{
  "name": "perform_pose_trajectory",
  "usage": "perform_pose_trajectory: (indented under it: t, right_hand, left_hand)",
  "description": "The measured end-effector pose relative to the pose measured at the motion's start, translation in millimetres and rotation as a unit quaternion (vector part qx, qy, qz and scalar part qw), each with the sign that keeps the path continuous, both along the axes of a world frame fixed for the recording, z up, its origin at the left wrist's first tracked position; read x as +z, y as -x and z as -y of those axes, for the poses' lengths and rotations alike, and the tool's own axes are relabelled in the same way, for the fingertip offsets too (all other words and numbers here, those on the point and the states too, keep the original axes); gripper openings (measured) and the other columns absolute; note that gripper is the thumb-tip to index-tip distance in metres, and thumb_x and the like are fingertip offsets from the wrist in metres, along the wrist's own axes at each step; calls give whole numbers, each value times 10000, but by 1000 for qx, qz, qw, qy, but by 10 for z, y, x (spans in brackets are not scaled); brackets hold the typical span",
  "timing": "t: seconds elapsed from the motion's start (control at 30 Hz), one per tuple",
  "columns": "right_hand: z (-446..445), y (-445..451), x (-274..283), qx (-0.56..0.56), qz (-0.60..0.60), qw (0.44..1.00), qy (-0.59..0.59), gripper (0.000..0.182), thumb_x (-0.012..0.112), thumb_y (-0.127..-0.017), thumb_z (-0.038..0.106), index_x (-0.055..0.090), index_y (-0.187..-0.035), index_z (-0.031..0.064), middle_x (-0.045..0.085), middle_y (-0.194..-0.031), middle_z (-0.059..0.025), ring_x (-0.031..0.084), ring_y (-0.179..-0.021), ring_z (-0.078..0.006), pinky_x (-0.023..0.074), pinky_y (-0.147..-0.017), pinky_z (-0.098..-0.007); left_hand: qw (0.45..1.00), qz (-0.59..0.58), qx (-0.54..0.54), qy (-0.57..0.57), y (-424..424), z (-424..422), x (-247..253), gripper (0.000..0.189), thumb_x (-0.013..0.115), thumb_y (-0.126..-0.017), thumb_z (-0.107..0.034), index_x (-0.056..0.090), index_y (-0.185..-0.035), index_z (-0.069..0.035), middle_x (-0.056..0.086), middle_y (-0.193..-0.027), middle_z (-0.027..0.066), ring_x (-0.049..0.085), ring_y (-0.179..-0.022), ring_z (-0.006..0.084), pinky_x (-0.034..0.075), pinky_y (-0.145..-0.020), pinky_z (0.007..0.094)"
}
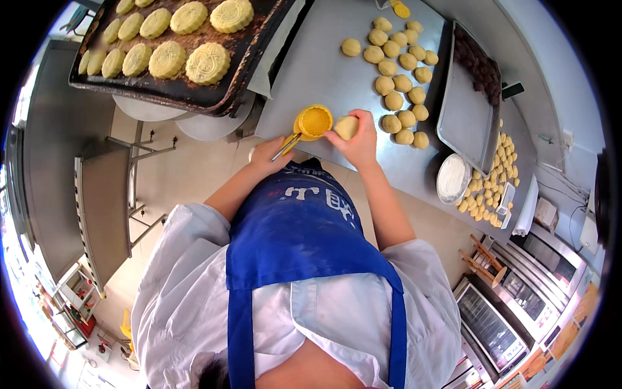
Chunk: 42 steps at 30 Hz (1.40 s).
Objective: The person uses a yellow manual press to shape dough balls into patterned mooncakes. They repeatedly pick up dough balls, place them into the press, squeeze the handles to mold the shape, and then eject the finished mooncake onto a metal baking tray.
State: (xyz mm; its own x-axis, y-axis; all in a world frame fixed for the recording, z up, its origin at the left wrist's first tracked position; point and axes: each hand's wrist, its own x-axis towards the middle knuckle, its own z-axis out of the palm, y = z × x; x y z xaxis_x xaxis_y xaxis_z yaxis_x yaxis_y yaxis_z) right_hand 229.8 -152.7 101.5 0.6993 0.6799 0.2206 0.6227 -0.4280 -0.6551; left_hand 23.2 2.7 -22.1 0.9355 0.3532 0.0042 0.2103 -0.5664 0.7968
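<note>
A yellow mooncake mould (315, 121) with a round, patterned cavity faces up at the near edge of the steel table. My left hand (270, 154) grips its handle, along which a metal strip runs. Just to the right, my right hand (358, 138) holds a pale dough ball (346, 127) between thumb and fingers, beside the mould's rim. Further right, several round dough balls (393, 101) sit in loose rows on the steel table (316, 63). Pressed mooncakes (208, 63) with raised patterns stand in rows on a dark baking tray (160, 93) at the upper left.
A metal tray (466, 112) with dark filling balls (474, 61) lies on the right. Near it are a bowl of white flour (453, 179), many small dough pieces (491, 189) and a white scale (506, 199). Another yellow mould part (401, 9) lies at the far edge. Ovens (491, 326) stand lower right.
</note>
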Motion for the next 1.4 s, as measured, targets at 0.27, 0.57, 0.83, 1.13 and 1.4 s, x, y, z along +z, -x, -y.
perform_pose_trajectory:
  t: [0.27, 0.57, 0.83, 1.13, 1.4]
  right_hand:
    - [-575, 222, -127, 136, 51, 989, -18, 447, 761, -728, 357, 561, -986, 52, 603, -1038, -139, 578, -987, -328, 481, -808, -425]
    - [-581, 51, -358, 226, 106, 968, -18, 275, 469, -929, 214, 667, -1065, 78, 671, -1108, -110, 612, -1078, -338, 476, -930, -425]
    - [-973, -34, -114, 166, -2, 937, 307, 477, 341, -982, 429, 557, -1291, 137, 659, -1157, -122, 535, -1211, -307, 393, -987, -455]
    - [-1062, -82, -360, 93, 132, 950, 266, 640, 374, -937, 576, 435, -1406, 143, 444, -1430, -140, 311, -1393, -304, 308, -1056, -455]
    - [-1158, -67, -231, 57, 88, 948, 301, 649, 352, -922, 604, 505, -1351, 142, 488, -1385, -137, 391, -1323, -311, 340, -1031, -459]
  left_hand:
    - [999, 9, -1, -43, 8, 16, -15, 360, 671, -813, -368, 582, -1025, -90, 636, -850, 137, 637, -785, 343, 507, -689, 431]
    - [996, -83, 17, -6, -85, 48, 59, 231, 623, -810, -284, 551, -944, -111, 610, -800, 154, 619, -777, 374, 497, -657, 468]
    - [990, -141, -6, 14, -178, 10, 162, 270, 620, -805, -266, 529, -979, -81, 628, -837, 186, 622, -809, 394, 499, -689, 474]
    - [969, -139, -9, 206, -133, -252, 373, 543, 629, -866, -404, 509, -1218, -9, 642, -991, 221, 630, -946, 382, 505, -812, 442]
    - [993, -111, 17, 43, -404, -91, 1150, 787, 672, -823, -271, 270, -1434, 20, 502, -1277, 263, 555, -1105, 407, 475, -924, 435]
